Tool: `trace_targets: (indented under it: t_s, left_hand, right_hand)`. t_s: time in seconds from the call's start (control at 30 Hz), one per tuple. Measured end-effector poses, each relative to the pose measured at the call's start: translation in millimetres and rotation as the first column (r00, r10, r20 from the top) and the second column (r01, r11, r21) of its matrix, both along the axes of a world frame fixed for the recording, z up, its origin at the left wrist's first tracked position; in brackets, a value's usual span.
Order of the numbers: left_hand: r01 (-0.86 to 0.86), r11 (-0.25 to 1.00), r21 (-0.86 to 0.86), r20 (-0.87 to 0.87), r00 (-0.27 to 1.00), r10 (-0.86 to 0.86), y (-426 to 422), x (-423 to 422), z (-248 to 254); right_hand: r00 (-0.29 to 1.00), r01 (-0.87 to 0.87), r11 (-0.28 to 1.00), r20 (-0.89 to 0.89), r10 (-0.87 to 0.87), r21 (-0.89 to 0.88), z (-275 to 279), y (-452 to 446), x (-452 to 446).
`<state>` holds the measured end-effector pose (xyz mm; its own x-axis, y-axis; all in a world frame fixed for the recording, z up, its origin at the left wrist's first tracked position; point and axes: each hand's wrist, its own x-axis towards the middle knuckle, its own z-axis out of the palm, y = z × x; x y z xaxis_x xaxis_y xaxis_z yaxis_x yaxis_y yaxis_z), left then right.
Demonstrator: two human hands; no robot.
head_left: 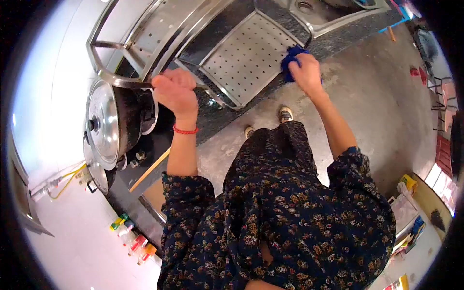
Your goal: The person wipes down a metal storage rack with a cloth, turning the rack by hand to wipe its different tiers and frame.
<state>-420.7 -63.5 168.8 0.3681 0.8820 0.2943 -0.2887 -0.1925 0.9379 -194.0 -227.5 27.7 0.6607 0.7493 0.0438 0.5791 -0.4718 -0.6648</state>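
A metal rack [113, 79] stands on the dark counter, with a perforated steel tray [251, 58] at its lower level. My left hand [176, 92], with a red bracelet at the wrist, is closed round the rack's frame near its front corner. At the tray's right edge, my right hand [305, 72] is closed on a dark blue cloth [291, 60], which is bunched against the edge of the tray. Part of the cloth is hidden behind the fingers.
A large lidded pot [104, 123] stands left of the rack. Several bottles [135, 241] line the wall at lower left, near a wooden stick [150, 169]. A steel sink [333, 14] is at the top. Grey floor [377, 106] shows at right.
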Motion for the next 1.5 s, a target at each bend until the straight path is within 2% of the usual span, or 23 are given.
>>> trace_targets:
  t_s: [0.1,0.13,0.2,0.27,0.4,0.47,0.5,0.63,0.7,0.73,0.8,0.87,0.93,0.97,1.03,1.1,1.2,1.23,1.3,1.33,1.37,1.4,1.5]
  left_hand:
    - [0.042,0.998,-0.037,0.101,0.994,-0.038,7.0,-4.8,-7.7]
    - [0.048,0.999,-0.022,0.096,0.994,-0.045,6.1,-4.6,-7.3]
    - [0.055,0.998,0.016,0.092,0.994,-0.056,6.5,-5.5,-6.5]
    - [0.064,0.996,0.061,0.083,0.994,-0.069,5.0,-3.4,-5.2]
    - [0.027,0.999,0.041,0.058,0.998,-0.03,4.5,1.4,-3.5]
    - [0.057,0.998,0.022,0.063,0.996,-0.058,-0.2,0.5,1.0]
    - [-0.028,0.999,-0.016,0.077,0.997,0.029,-5.3,2.0,2.7]
    - [0.138,0.99,-0.016,0.053,0.989,-0.137,7.9,-11.7,-6.9]
    - [0.145,0.987,-0.066,0.056,0.988,-0.141,9.6,-13.0,-9.3]
    - [0.145,0.985,-0.093,0.055,0.989,-0.141,10.1,-13.9,-8.6]
    - [0.152,0.984,-0.092,0.071,0.987,-0.146,8.5,-12.9,-7.0]
    - [0.15,0.985,-0.082,0.105,0.984,-0.141,9.8,-13.7,-10.2]
    - [0.123,0.991,-0.058,0.084,0.989,-0.118,9.0,-15.6,-11.1]
    - [0.111,0.993,-0.043,0.078,0.991,-0.107,9.3,-15.2,-11.0]
    - [0.053,0.998,-0.039,0.036,0.998,-0.052,6.7,-12.0,-9.1]
    - [0.055,0.998,-0.031,0.034,0.998,-0.054,5.4,-7.6,-7.5]
    - [0.114,0.993,-0.025,0.044,0.993,-0.113,4.4,-13.8,-7.5]
    - [0.112,0.994,-0.02,0.04,0.993,-0.111,9.7,-14.6,-13.2]
    - [0.111,0.994,-0.021,0.029,0.993,-0.11,10.6,-14.5,-15.1]
    - [0.124,0.992,-0.02,0.029,0.992,-0.123,10.3,-13.4,-14.4]
    - [0.135,0.991,-0.023,0.027,0.991,-0.134,9.6,-12.7,-12.8]
    - [0.147,0.989,-0.022,0.023,0.989,-0.146,9.1,-13.7,-11.4]
    - [0.089,0.996,0.006,0.037,0.995,-0.089,5.6,-10.1,-10.8]
  right_hand:
    - [0.96,0.178,0.976,0.197,-0.201,0.126,-7.5,-2.4,-12.1]
    - [0.97,0.159,0.985,0.178,-0.168,0.062,-26.1,1.7,-17.5]
    - [0.886,0.187,0.981,0.44,-0.144,-0.055,-39.4,8.6,-42.5]
    - [0.904,0.187,0.982,0.384,-0.187,0.039,-46.6,17.8,-62.1]
    - [0.989,-0.075,0.997,0.126,0.077,-0.02,-33.3,8.9,-138.8]
    - [0.951,-0.302,0.949,-0.044,0.307,0.085,-42.4,-3.4,-183.2]
    - [0.96,-0.261,0.955,-0.065,0.272,0.143,-26.7,-13.5,-180.3]
    - [0.752,-0.63,0.776,0.223,0.621,-0.038,-40.9,-3.4,-119.5]
    - [0.862,-0.471,0.882,0.2,0.466,-0.028,-28.9,-5.9,-79.5]
    - [0.921,-0.344,0.928,0.142,0.364,-0.146,-21.9,-0.5,-56.3]
    - [0.94,-0.05,0.999,0.337,0.05,-0.009,-38.9,2.8,-20.3]
    - [0.924,0.012,1.0,0.381,-0.021,0.026,-37.2,7.5,-19.9]
    - [0.943,0.123,0.985,0.324,-0.079,-0.118,-53.5,27.1,-48.8]
    - [0.938,0.05,0.999,0.342,-0.054,0.02,-65.9,26.0,-73.5]
    - [0.959,-0.232,0.969,0.149,0.242,-0.08,-39.5,14.0,-112.4]
    - [0.895,-0.414,0.87,0.296,0.334,0.27,-49.8,5.8,-127.6]
    - [0.965,-0.249,0.946,-0.028,0.26,0.205,-35.1,5.2,-111.1]
    - [0.978,-0.189,0.95,-0.038,0.204,0.248,-36.9,11.7,-104.1]
    - [0.999,-0.047,0.981,0.005,0.047,0.19,-9.9,16.4,-76.3]
    - [0.967,-0.009,0.966,0.249,-0.058,0.258,-22.8,22.4,-58.7]
    - [0.934,-0.007,0.999,0.356,-0.012,0.052,-4.6,20.2,-40.4]
    - [0.954,0.064,0.979,0.301,-0.002,-0.195,6.2,23.9,-25.5]
    - [0.889,0.044,0.987,0.458,0.033,-0.156,-23.8,20.7,-13.5]
